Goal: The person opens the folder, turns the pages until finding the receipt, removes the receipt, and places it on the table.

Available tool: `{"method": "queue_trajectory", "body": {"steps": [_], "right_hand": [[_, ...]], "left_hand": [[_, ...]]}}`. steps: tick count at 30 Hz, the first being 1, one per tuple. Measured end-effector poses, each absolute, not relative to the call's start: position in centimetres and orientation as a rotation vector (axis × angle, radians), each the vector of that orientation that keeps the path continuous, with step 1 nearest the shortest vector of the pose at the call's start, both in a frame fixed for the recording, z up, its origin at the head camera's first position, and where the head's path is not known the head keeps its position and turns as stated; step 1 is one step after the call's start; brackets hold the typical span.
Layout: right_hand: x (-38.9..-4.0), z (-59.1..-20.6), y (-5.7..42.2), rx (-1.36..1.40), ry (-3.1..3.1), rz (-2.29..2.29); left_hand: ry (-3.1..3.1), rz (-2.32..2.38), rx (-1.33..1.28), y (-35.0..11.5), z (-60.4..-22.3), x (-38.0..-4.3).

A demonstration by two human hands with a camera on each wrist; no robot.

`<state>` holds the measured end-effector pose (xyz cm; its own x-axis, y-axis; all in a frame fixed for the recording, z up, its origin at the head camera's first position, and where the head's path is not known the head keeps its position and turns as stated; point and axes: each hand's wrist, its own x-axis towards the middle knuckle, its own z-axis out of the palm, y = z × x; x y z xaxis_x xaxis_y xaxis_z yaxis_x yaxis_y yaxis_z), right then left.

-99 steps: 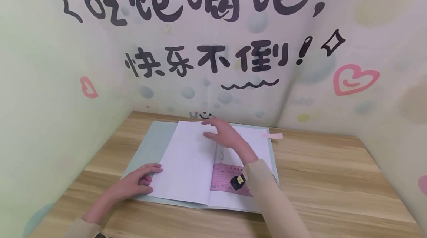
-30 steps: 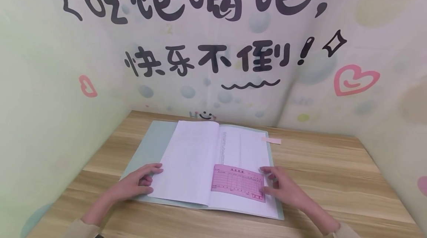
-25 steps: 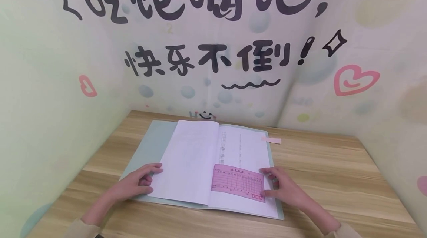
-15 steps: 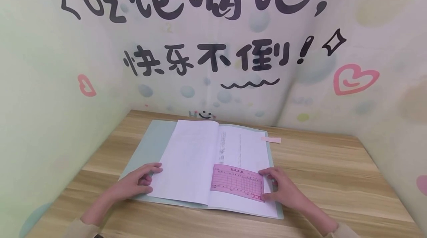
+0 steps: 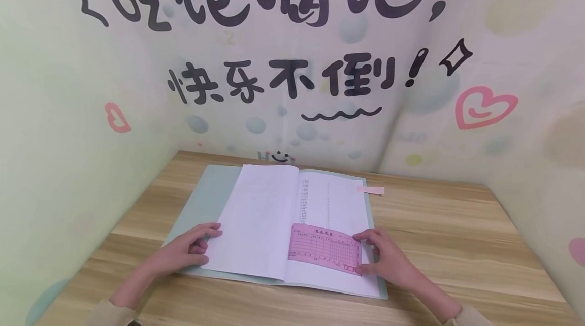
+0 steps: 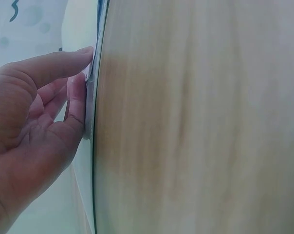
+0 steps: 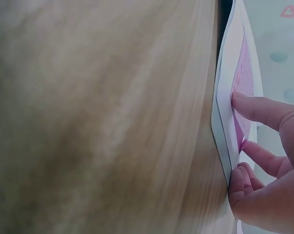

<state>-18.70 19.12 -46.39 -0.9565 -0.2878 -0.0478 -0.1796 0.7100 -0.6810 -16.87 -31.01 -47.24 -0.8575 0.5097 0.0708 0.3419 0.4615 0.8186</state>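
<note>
A light blue-green folder point(image 5: 201, 189) lies open on the wooden table, with white pages inside. Its turned-over page point(image 5: 256, 224) lies on the left. On the printed right page point(image 5: 338, 204) sits a pink receipt slip point(image 5: 324, 247) with a ruled table. My left hand point(image 5: 187, 250) rests at the page's left edge, thumb and fingertips touching it. At the slip's right edge is my right hand point(image 5: 386, 260), thumb and forefinger apart and touching the pink paper. In the right wrist view, the thumb lies on the slip point(image 7: 244, 83) while the other fingers bend by the folder edge.
A pale pink paper tab point(image 5: 372, 190) sticks out past the folder's upper right edge. The wooden table point(image 5: 457, 245) extends to the right and in front. Behind it hangs a white printed cloth point(image 5: 292, 133) with large black characters.
My right hand has come down from the top of the left page to the slip's right edge, uncovering the whole slip. The left hand stays in place. Over the last second almost nothing moves.
</note>
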Motion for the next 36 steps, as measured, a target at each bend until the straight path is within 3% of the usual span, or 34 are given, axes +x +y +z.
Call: {"method": "queue_trajectory", "body": {"steps": [36], "right_hand": [[-18.9,-46.35,18.45,-0.375,2.764,-1.203]], "left_hand": [[2.528,1.361,0.73,-30.87,-47.14,-16.7]]}}
